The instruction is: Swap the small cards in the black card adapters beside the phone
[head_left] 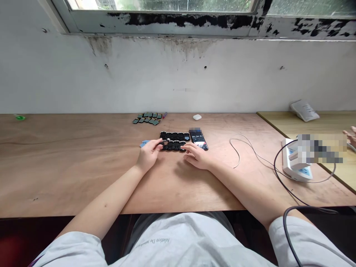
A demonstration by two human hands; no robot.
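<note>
The left hand (pixel 148 154), pinched narrow, holds one small dark piece (pixel 165 142) left of the phone (pixel 199 140); its shape is hard to make out. The right hand (pixel 198 156), just nearside of the phone, has fingertips at one black row (pixel 174 145); whether they grip, I cannot tell. That row and a second black row (pixel 174 136) lie left of the phone, long axes running sideways, the first partly hidden. Farther left, one blue item (pixel 143 143) is half covered. Beyond the phone lie one white case (pixel 197 117) and, leftward, roughly ten green boards (pixel 151 121).
</note>
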